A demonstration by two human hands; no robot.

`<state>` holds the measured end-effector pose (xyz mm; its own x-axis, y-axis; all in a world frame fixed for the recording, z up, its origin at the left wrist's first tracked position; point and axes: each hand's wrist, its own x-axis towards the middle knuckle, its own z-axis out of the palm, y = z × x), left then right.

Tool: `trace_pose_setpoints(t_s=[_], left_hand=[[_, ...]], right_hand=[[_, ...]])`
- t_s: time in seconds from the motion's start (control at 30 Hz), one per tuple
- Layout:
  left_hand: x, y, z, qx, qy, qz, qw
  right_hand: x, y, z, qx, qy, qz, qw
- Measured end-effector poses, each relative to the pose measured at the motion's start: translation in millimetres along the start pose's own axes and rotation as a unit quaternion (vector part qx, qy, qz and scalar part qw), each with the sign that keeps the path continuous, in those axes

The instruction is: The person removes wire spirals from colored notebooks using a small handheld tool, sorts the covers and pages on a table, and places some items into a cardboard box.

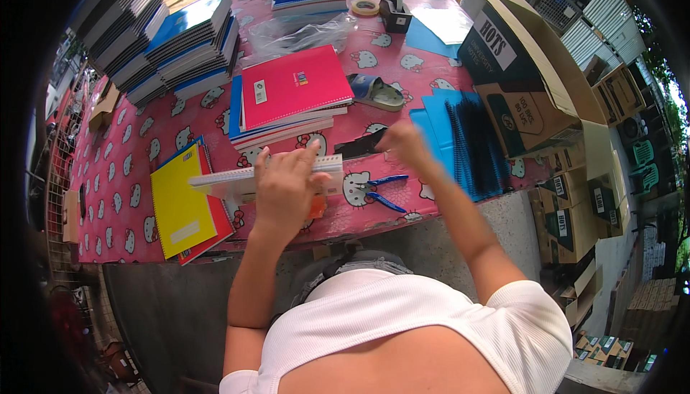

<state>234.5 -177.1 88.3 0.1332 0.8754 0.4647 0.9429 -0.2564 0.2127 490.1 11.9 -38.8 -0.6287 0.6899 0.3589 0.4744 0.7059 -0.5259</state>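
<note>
My left hand [286,178] is closed round a white notebook [230,183] with holes or coil along its top edge, which stands tilted on the table. My right hand [405,142] is smeared by motion above a black flat piece [361,145], and its fingers cannot be made out. Blue-handled pliers [387,193] lie spread between my forearms. Yellow [178,204] and red notebooks overlap to the left. Beyond the left hand is a stack topped by a pink spiral notebook [296,89], with a blue slipper [376,92] beside it.
Tall notebook stacks [190,31] stand at the far left. On the right are blue sheets with black plastic coils [478,146] and a large open carton [528,71]. A tape dispenser [394,12] and clear plastic [295,35] lie toward the back of the pink table [122,200].
</note>
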Motion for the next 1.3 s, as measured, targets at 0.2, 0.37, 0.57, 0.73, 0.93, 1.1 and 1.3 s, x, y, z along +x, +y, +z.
trace_pose_setpoints(t_s=[0.2,0.37,0.57,0.73,0.93,1.1,1.3], left_hand=[[9.2,1.5,4.2,-0.106,0.116,-0.033,0.987],[13.1,3.3,11.9,-0.109,0.156,-0.037,0.981],[12.8,-2.1,9.5,-0.12,0.108,-0.05,0.986],[15.0,-0.7,6.3,-0.151,0.11,-0.033,0.982],[6.5,5.2,4.6,-0.126,0.117,-0.028,0.985],[1.1,11.5,-0.2,-0.142,0.103,-0.045,0.983],[1.8,10.3,-1.7,-0.144,0.12,-0.041,0.981]], right_hand=[[-16.3,106.3,-76.0,-0.225,0.087,0.473,0.847],[-14.1,107.8,-95.8,-0.25,0.109,0.439,0.856],[-11.7,-43.2,-72.7,-0.175,0.049,0.106,0.978],[-2.8,-147.7,-53.7,0.179,0.081,-0.004,0.981],[0.9,-161.8,-61.4,0.188,0.052,0.009,0.981],[6.8,-160.6,-54.0,0.19,0.06,0.02,0.98],[13.5,-164.0,-49.3,0.257,0.019,0.009,0.966]])
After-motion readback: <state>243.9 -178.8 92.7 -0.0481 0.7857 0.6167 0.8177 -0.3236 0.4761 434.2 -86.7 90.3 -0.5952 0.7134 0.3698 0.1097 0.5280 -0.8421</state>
